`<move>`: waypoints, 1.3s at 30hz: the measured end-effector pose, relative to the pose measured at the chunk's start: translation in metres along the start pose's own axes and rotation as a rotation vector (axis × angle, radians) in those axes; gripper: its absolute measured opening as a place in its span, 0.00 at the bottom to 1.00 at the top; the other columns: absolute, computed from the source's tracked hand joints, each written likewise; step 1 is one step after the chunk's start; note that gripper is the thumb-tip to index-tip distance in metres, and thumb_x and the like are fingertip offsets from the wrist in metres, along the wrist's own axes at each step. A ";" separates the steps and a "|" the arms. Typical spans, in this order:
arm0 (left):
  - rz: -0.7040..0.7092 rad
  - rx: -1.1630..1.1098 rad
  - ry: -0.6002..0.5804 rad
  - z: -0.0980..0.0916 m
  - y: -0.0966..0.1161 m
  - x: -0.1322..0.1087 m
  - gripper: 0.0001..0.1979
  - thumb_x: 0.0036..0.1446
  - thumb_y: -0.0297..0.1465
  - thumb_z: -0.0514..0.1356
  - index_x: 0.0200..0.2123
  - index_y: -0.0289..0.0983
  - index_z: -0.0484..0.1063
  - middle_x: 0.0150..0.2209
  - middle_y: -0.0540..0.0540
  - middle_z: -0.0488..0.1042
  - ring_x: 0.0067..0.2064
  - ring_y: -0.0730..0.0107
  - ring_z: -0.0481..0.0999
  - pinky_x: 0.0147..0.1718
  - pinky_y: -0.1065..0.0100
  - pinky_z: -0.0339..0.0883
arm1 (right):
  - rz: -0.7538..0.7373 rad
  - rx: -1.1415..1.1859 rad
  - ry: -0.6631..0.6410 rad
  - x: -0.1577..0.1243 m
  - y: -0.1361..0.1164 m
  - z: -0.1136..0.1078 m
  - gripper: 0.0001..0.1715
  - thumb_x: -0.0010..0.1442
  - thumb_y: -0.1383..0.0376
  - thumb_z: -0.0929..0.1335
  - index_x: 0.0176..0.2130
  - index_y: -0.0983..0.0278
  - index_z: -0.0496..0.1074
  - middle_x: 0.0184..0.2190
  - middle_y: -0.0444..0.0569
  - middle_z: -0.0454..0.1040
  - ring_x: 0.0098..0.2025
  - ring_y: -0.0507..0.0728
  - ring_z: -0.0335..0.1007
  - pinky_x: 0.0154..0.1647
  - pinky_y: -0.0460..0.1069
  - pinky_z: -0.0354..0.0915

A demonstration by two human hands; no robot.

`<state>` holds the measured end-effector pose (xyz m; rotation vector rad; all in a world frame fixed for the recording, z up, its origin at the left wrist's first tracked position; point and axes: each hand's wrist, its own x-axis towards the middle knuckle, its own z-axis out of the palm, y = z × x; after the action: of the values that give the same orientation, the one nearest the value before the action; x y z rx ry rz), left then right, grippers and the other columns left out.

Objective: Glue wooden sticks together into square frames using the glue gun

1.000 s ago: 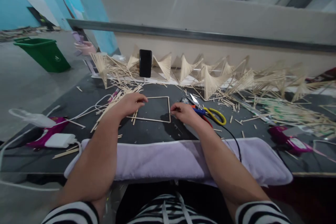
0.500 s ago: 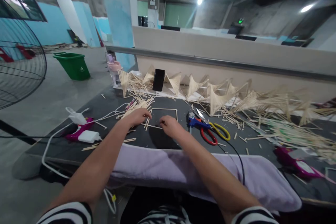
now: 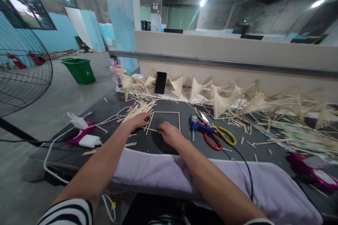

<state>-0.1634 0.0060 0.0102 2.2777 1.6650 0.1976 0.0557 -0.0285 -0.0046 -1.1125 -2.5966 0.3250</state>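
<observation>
Thin wooden sticks form an open square outline on the dark table in front of me. My right hand is at its near side, fingertips pinched on the end of a thin wooden stick. That stick runs left toward my left hand. The left fingers are curled together by the outline's left side; whether they grip anything is hidden. Beyond the left hand lies a pile of loose sticks.
Right of the hands lie scissors with red and yellow handles and a blue tool with a cable. Twisted stick models and a phone line the back. A magenta power strip sits left; a lilac cloth covers the front edge.
My view has shifted slightly, so the scene sits a little lower and farther right. The right hand has moved slightly left, to the stick's end; both hands stay close together.
</observation>
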 end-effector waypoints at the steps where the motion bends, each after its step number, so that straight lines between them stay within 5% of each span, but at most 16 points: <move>1: -0.011 0.006 -0.010 -0.001 0.000 0.001 0.16 0.42 0.26 0.54 0.38 0.35 0.70 0.33 0.49 0.72 0.35 0.70 0.69 0.34 0.72 0.63 | 0.000 -0.011 -0.004 0.000 0.000 0.000 0.11 0.61 0.66 0.62 0.43 0.61 0.68 0.43 0.48 0.69 0.43 0.52 0.67 0.42 0.44 0.60; 6: -0.061 0.051 -0.033 -0.011 -0.005 0.005 0.18 0.37 0.23 0.54 0.36 0.36 0.72 0.34 0.49 0.73 0.37 0.69 0.70 0.36 0.72 0.63 | 0.006 -0.073 -0.055 0.001 0.000 0.000 0.12 0.61 0.66 0.61 0.44 0.61 0.68 0.44 0.48 0.69 0.42 0.52 0.68 0.40 0.44 0.60; 13: -0.219 0.158 0.086 -0.022 -0.006 0.002 0.11 0.42 0.23 0.55 0.32 0.34 0.74 0.37 0.41 0.74 0.41 0.63 0.71 0.40 0.68 0.61 | 0.023 -0.102 -0.078 0.002 -0.002 -0.002 0.12 0.62 0.65 0.60 0.44 0.60 0.68 0.43 0.48 0.69 0.41 0.53 0.69 0.38 0.45 0.60; 22: -0.260 0.135 -0.076 -0.013 0.031 -0.001 0.14 0.46 0.42 0.59 0.25 0.37 0.75 0.26 0.47 0.76 0.29 0.69 0.72 0.26 0.72 0.59 | -0.008 -0.134 -0.078 0.004 -0.002 0.001 0.13 0.63 0.65 0.58 0.44 0.61 0.67 0.42 0.50 0.69 0.40 0.53 0.69 0.36 0.45 0.60; 39: -0.339 0.204 -0.119 -0.016 0.048 -0.002 0.12 0.48 0.36 0.58 0.26 0.34 0.77 0.28 0.41 0.77 0.31 0.65 0.74 0.29 0.70 0.60 | 0.009 -0.202 -0.102 0.006 -0.003 0.005 0.14 0.59 0.71 0.58 0.42 0.62 0.67 0.41 0.51 0.69 0.39 0.55 0.69 0.35 0.46 0.61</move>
<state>-0.1253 -0.0065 0.0417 2.0492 2.0499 -0.1896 0.0479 -0.0267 -0.0074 -1.2025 -2.7648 0.1264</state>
